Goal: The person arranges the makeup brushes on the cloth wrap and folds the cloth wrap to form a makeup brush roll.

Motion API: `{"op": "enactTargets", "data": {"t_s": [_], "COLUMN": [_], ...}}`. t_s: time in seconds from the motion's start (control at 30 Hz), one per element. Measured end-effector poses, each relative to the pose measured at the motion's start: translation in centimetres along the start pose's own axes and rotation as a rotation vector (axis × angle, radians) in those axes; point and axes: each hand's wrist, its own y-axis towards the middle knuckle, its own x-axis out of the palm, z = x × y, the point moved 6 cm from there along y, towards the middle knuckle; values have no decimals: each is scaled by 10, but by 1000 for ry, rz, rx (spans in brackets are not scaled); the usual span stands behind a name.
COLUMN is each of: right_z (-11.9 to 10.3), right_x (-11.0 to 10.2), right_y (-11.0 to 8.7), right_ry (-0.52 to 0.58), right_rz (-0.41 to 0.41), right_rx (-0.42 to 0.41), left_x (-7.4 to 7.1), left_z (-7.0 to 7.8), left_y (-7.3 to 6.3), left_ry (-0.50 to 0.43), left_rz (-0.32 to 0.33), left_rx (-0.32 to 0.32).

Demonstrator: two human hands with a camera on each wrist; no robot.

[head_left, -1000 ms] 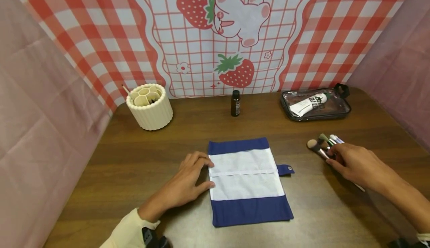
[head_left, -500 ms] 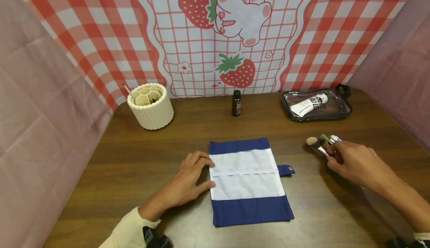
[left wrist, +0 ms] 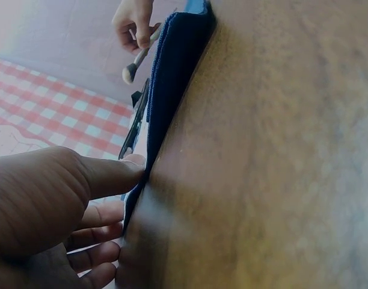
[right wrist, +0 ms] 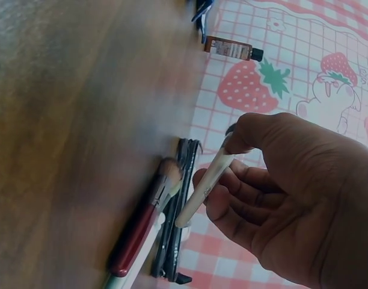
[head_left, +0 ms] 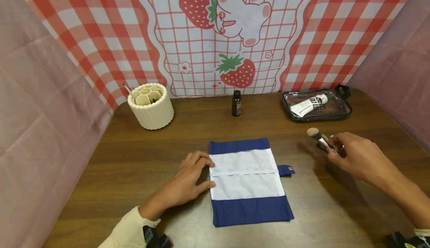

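A navy and white fabric brush roll (head_left: 246, 175) lies unfolded on the table, its snap tab (head_left: 286, 170) out to the right. My left hand (head_left: 188, 179) rests at the roll's left edge, with the thumb and fingertips touching the cloth. To the right of the roll, my right hand (head_left: 364, 158) pinches a makeup brush (head_left: 319, 138) by its pale handle, clear of the table, bristles pointing away to the upper left. Beneath it, in the right wrist view, lie other brushes, among them a red-handled brush (right wrist: 134, 241); in the head view my hand mostly hides them.
A cream ribbed holder (head_left: 151, 109) with compartments stands at the back left. At the back middle is a small dark bottle (head_left: 236, 104). A clear black-edged case (head_left: 336, 109) with a white tube (head_left: 309, 105) on or in it lies at the back right.
My right hand has lifted one makeup brush off the table, and its bristle end has risen away from the other brushes. The left hand and the brush roll have stayed in place.
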Motion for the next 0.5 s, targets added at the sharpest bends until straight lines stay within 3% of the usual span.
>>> {"op": "enactTargets", "data": {"t_s": [0.5], "right_z": [-5], "right_x": [-9], "right_y": [11], "right_ry": [107], "right_rz": [19], "right_rx": [64], "left_x": [-1], "left_z": [0], "left_y": [0], "left_ry": [-1], "left_rz": [-6], "left_rx": [-6]}}
